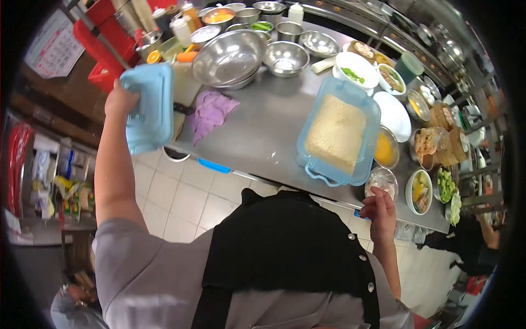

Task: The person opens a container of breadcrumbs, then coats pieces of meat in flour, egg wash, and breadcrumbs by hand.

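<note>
My left hand (pixel 120 100) grips a light blue plastic lid (pixel 150 109) by its edge and holds it upright at the left end of the steel counter. My right hand (pixel 379 213) is at the counter's front edge, fingers loosely bent and apart, with nothing visible in them. Just beyond its fingertips sits a small bowl (pixel 382 183) with pale contents. To the left of that bowl, a translucent blue container (pixel 311 167) stands uncovered, filled with pale yellow crumbs (pixel 338 131). A metal bowl of yellow liquid (pixel 385 149) is beside the container.
A crumpled purple cloth (pixel 211 114) and a dark-handled knife (pixel 183 108) lie near the lid. Large metal bowls (pixel 230 57) and squeeze bottles (pixel 181 30) line the back. Several food bowls, one with vegetables (pixel 419 192), crowd the right. Another person (pixel 466 244) is at far right.
</note>
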The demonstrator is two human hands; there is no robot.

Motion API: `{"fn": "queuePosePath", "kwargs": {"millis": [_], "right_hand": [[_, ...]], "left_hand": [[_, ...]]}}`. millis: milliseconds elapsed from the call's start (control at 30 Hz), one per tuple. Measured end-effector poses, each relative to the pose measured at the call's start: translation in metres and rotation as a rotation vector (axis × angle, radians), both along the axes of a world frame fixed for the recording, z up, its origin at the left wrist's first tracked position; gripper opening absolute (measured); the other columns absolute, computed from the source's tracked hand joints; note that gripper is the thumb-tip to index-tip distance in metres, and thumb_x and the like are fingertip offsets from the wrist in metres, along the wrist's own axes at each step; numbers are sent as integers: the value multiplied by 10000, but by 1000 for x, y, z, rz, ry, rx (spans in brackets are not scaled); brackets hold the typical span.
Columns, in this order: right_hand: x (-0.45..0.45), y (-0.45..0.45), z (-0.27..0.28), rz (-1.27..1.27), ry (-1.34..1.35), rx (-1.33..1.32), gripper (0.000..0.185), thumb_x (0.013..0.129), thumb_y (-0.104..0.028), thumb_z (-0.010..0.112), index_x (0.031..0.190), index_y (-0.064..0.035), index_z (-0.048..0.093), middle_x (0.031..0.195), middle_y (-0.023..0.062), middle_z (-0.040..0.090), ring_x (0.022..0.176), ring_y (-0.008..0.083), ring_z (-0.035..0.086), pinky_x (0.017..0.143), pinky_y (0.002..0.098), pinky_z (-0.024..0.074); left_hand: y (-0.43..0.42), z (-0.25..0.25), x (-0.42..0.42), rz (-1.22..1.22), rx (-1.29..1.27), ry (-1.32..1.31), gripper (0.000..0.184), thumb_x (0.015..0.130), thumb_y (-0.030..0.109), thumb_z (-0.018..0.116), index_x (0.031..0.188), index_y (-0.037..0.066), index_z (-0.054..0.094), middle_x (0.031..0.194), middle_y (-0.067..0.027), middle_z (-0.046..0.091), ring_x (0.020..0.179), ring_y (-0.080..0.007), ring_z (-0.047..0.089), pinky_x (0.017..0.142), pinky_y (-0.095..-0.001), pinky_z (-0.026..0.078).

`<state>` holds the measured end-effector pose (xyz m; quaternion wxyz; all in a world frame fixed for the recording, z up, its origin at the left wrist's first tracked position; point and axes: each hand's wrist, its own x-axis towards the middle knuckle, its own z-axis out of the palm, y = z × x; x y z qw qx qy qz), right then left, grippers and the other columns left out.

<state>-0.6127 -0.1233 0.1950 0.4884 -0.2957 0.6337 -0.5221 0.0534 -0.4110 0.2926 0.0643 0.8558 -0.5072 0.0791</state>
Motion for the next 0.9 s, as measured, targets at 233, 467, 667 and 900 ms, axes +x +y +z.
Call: {"fn": "queuePosePath", "kwargs": {"millis": [233, 467, 667, 900], "right_hand": [[25, -7, 9, -29, 55, 17, 307, 1052, -290, 545, 1228, -47, 611, 835, 47, 657, 614, 131, 632, 549, 255, 504], [25, 18, -1, -139, 110, 18, 320, 1051, -271, 550, 1232, -14, 610, 844, 55, 662, 612, 130, 623, 564, 256, 493], [28, 29, 3, -91, 103, 10, 282, 1052, -239, 548, 1205, -15, 625, 855, 49, 664, 634, 133, 629, 585, 255, 500], [16, 25, 3, -17, 82, 24, 265, 1046, -220, 559, 1191, -9, 630, 873, 51, 679, 652, 130, 643, 611, 257, 521]], "left_hand": [[-82, -107, 70, -233, -261, -112, 842, 798, 360, 752, 1460, -8, 384, 1163, -262, 685, 1100, -381, 672, 963, -452, 525], [5, -59, -154, -678, -97, 558, 378, 931, 313, 618, 1203, 58, 679, 1092, -190, 720, 993, -375, 691, 891, -454, 541], [15, -177, -181, -519, -105, 210, 426, 878, 286, 659, 1247, 74, 649, 1228, -212, 644, 1124, -379, 628, 992, -448, 492], [30, -178, -239, -768, -132, 546, 401, 809, 219, 688, 1193, 103, 666, 1264, -193, 615, 1144, -396, 604, 980, -454, 494]]}}
